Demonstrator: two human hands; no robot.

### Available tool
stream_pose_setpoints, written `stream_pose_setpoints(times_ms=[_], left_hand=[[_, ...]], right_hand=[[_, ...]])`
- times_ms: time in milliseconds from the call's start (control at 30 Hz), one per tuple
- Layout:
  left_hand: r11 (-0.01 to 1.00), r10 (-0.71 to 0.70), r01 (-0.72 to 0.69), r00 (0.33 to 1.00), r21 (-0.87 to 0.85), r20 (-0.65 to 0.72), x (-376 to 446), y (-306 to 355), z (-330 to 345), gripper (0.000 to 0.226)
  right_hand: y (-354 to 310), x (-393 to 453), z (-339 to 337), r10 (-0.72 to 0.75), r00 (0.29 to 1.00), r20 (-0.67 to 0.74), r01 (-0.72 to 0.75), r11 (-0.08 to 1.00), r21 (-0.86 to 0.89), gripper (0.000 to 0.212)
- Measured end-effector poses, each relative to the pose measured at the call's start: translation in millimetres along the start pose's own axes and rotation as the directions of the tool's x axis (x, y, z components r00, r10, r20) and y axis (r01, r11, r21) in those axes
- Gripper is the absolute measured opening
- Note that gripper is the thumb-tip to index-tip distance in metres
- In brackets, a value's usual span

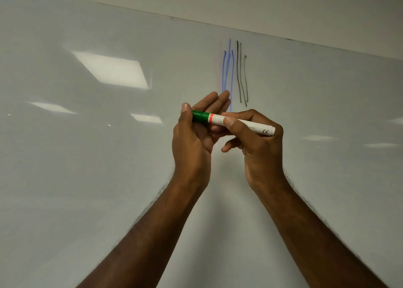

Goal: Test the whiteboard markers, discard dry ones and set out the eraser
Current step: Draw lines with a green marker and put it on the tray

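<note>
A white marker with a green cap (pixel 239 123) lies level between both hands, in front of the whiteboard (pixel 109 157). My left hand (pixel 194 139) pinches the green cap (pixel 199 116) with thumb on top and fingers stretched behind it. My right hand (pixel 257 144) grips the white barrel, thumb pressed on it, the blunt end sticking out to the right. The cap sits on the marker. Blue strokes (pixel 227 69) and black strokes (pixel 242 74) run vertically on the board just above the hands. No eraser is in view.
The glossy board fills nearly the whole view and mirrors ceiling light panels (pixel 113 69). Its top edge (pixel 283 38) slants down to the right below a plain wall. Both forearms rise from the bottom of the frame.
</note>
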State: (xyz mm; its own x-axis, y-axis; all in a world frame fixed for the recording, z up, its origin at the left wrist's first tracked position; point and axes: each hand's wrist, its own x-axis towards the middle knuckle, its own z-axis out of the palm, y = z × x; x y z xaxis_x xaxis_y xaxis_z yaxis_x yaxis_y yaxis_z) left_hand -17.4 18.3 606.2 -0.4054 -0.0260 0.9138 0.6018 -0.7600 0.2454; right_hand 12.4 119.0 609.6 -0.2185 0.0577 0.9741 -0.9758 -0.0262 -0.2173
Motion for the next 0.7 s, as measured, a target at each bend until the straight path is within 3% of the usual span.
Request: stream_pose_setpoints(times_ms=[167,233,300,500,700], left_hand=[[0.974,0.177,-0.185,0.982,0.13,0.073,-7,-1,-4,0.062],[0.96,0.21,-0.223,0.973,0.171,0.091,-6,-1,-7,0.061],[0.953,0.207,-0.227,0.972,0.202,0.113,-5,-1,-9,0.06],[0.954,0.17,-0.208,0.968,0.214,0.183,-11,-6,-11,0.058],[0.939,0.127,-0.196,0.962,0.284,0.243,-35,-16,-7,0.042]], right_hand=[[-6,-9,10,0.123,0.992,-0.011,-0.12,0.979,0.167,0.013],[-7,-13,12,0.185,0.983,-0.008,-0.178,0.956,0.233,0.009],[-10,-15,12,0.235,0.972,-0.007,-0.225,0.938,0.263,0.018],[-17,-18,4,0.362,0.932,-0.015,-0.344,0.899,0.271,0.026],[-24,-33,-21,0.396,0.899,-0.189,-0.377,0.917,0.13,0.029]])
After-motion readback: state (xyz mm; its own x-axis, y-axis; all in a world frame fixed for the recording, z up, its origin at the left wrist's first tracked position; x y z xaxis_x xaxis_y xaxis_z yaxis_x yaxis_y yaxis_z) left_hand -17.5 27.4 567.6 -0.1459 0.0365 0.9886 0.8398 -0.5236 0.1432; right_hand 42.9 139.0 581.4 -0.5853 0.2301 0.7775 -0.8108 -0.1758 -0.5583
